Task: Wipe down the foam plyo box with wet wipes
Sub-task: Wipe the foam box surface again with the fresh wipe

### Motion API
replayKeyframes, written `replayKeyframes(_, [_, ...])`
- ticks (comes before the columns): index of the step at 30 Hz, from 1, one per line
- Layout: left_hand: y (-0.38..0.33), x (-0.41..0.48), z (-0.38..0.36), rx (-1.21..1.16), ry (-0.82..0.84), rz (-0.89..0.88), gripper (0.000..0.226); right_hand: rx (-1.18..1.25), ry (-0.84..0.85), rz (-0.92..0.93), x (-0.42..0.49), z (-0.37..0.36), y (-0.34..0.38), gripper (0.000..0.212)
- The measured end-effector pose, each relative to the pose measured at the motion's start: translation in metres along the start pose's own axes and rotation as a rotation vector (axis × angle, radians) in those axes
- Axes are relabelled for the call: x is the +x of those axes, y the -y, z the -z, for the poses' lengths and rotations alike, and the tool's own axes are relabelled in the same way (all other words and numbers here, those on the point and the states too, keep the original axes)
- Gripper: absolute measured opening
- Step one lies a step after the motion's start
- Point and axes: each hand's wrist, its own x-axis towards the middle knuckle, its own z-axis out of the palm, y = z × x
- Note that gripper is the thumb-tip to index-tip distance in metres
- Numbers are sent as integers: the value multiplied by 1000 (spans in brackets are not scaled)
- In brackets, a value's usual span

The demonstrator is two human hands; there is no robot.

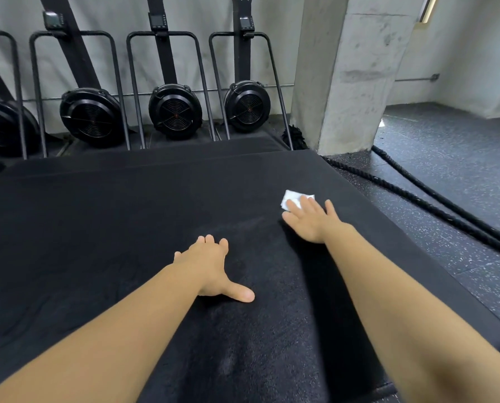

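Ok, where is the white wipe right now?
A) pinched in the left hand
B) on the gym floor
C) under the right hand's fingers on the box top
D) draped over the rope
C: the right hand presses the wipe flat on the plyo box; the left hand holds nothing.

A large black foam plyo box (112, 228) fills most of the view, seen from above. Its broad, flat top has a fine, slightly fuzzy texture and rounded edges and corners. A faint pale, streaky sheen runs across the middle of the top. One small white wet wipe (291, 197), folded into a rough rectangle, lies flat on the top of the box, toward its far right part and not far from the right edge. The straight fingers of the right grip (310, 219) press on the wipe's near half, leaving its far half showing.
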Motion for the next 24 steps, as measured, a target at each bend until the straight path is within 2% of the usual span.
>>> replayKeyframes(4, [0,0,-1,5,-7,-4,130,15,30,-135,21,7,-28,54])
replayKeyframes(8, [-1,-1,-1,17,-8,-7,130,54,29,-192,21,6,-17,59])
replayKeyframes(15, [-2,-1,1,6,-18,1,131,15,-12,31,-42,-20,55,53])
replayKeyframes(18, [0,0,0,25,-35,-9,128,31,35,115,-72,-29,82,57])
replayKeyframes(24, [0,0,2,7,-32,-26,125,18,119,136,-79,-25,88,56])
